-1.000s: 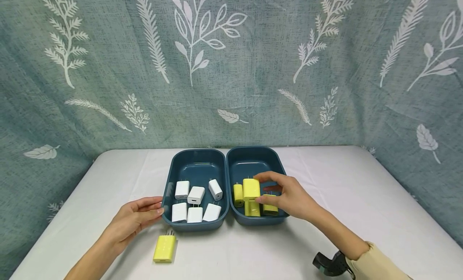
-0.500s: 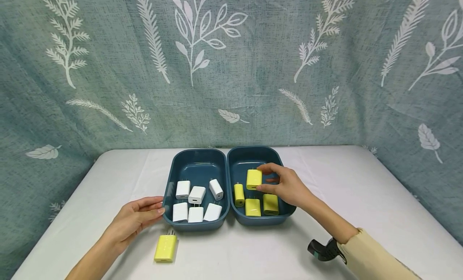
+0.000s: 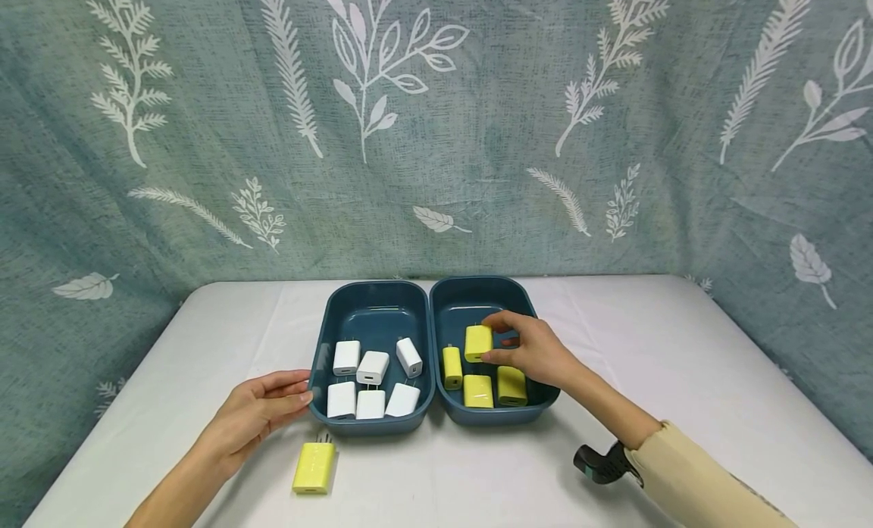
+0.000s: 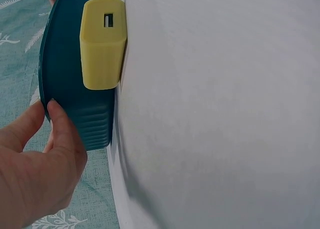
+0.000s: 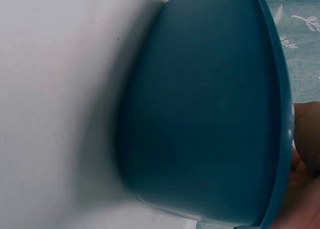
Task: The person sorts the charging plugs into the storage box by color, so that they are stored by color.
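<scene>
My right hand [image 3: 535,350] reaches over the right blue bin [image 3: 494,418] and pinches a yellow USB charger [image 3: 478,343] between thumb and fingers. Below and beside it in that bin lie 3 more yellow chargers [image 3: 478,392]. With thumb and fingertips, my left hand [image 3: 255,410] grips the rim of the left blue bin [image 3: 368,428]; the left wrist view shows this pinch at the bin's edge [image 4: 42,69]. Several white USB chargers [image 3: 371,367] lie in the left bin. In the right wrist view, the bin wall [image 5: 210,109] hides the charger, and only part of the hand [image 5: 305,154] shows.
Another yellow charger [image 3: 314,467] lies on the white tablecloth [image 3: 477,482], in front of the left bin and close to my left forearm. Both bins stand side by side. A patterned green curtain [image 3: 436,149] hangs behind the table.
My right hand has carried the yellow charger from above the front yellow charger toward the middle of the right bin, then slightly lower. My left hand stays at the rim.
</scene>
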The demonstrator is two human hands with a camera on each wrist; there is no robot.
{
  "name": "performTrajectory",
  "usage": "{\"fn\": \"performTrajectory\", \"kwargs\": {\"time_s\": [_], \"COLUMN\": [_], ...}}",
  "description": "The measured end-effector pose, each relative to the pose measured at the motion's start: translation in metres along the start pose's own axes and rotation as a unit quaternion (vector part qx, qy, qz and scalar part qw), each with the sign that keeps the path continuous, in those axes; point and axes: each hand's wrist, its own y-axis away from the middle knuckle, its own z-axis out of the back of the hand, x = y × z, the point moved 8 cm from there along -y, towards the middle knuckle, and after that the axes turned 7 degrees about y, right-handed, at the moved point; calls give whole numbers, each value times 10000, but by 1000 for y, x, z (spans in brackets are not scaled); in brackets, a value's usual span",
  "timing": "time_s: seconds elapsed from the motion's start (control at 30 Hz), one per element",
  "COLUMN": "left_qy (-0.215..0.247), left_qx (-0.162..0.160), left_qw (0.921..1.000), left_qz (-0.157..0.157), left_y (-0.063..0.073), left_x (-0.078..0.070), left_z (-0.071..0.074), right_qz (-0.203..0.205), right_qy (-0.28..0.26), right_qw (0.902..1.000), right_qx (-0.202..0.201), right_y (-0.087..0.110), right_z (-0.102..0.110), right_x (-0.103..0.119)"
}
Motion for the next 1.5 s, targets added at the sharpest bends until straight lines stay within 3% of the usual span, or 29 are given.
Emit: {"fn": "performTrajectory", "kwargs": {"time_s": [0.2, 0.83, 1.1, 1.5], "left_qy": [64, 44, 61, 53], "left_qx": [134, 28, 14, 17], "left_qw": [9999, 10000, 10000, 10000], "left_qz": [-50, -10, -5, 19], "left_y": [0, 0, 0, -1], "left_x": [1, 1, 1, 1], "left_z": [-1, 0, 0, 0], "right_qz": [-28, 239, 526, 806], "right_qy": [72, 39, 53, -448], "right_qw": [10000, 9997, 9981, 9945], "right_qx": [12, -82, -312, -487], "right_y": [-1, 8, 20, 34], "right_z": [-4, 2, -5, -10], "right_x": [-2, 13, 31, 62]}}
